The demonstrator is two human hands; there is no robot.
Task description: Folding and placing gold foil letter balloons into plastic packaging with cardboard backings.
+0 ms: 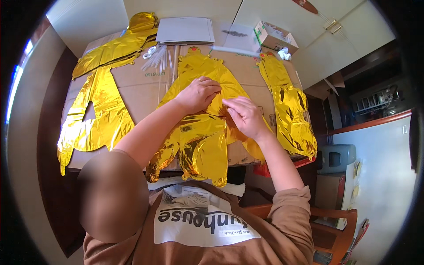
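Our left hand [199, 95] reaches over the middle of the table, its fingers curled down onto thin gold film, while our right hand [248, 118] comes in just beside it with thumb and forefinger close together. Both grips look narrow, but we cannot tell whether either one has foil pinched between its fingertips.

The middle foil piece [201, 68] lies flat beneath them, narrow at its far end and widening toward us, with small rounded tabs along its edge. Nearer our body its surface turns mirror-bright and wrinkled, with a curved lobe and some dark creases.

To the left we see an A-shaped foil piece [104, 121] with a small opening through it, slack and rippled; beyond it lies a folded foil bundle [112, 55]. On the right, a long foil strip [291, 108] is heavily crumpled and glossy.

All of this rests on matte brown cardboard [137, 95]. Along the far side we find smooth white sheets [185, 30], slim translucent sticks [160, 58], an open box [274, 37] and a crumpled white tissue [284, 54].
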